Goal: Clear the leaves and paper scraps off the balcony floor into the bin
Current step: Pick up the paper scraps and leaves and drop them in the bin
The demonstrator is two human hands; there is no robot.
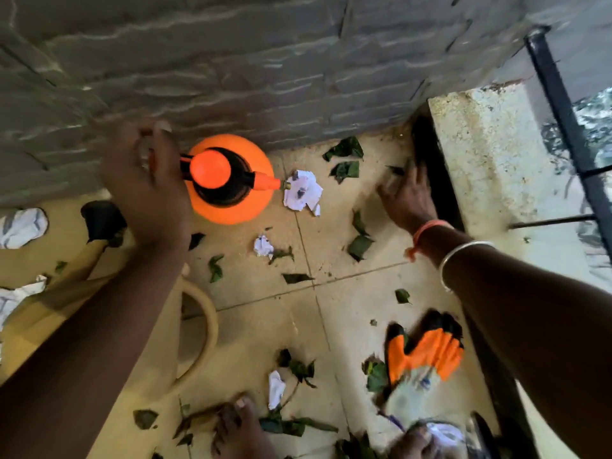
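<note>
Green leaves [359, 246] and white paper scraps [303, 190] lie scattered over the beige tiled floor [347, 303], from the foot of the grey wall [265, 77] at twelve o'clock down to the person's bare feet [238, 422] at six. The largest crumple sits at three o'clock from an orange sprayer [228, 200], just off its nozzle. A smaller one lies at five o'clock from the sprayer, and a third lies near the feet.

The left hand [145, 183] is at the sprayer's nine o'clock with its fingers curled, seemingly round the handle, though blur leaves that grip uncertain. The right hand [407, 197] is spread wide and holds nothing. It reaches toward a dark leaf [395, 170] beside the black gap under the ledge [480, 154] at two o'clock.

All this litter should be very light. The leaves look thin and likely to tear, so they are best swept together flat-handed and scooped up. The paper is soft and springy, and a pinch across each crumple should hold it.

The leaf at four o'clock from the big scrap runs one to seven. A slim leaf [297, 278] by the tile joint points to three. The scrap near the feet runs twelve to six.

An orange glove [424, 356] lies at five o'clock. No bin is plainly visible.
</note>
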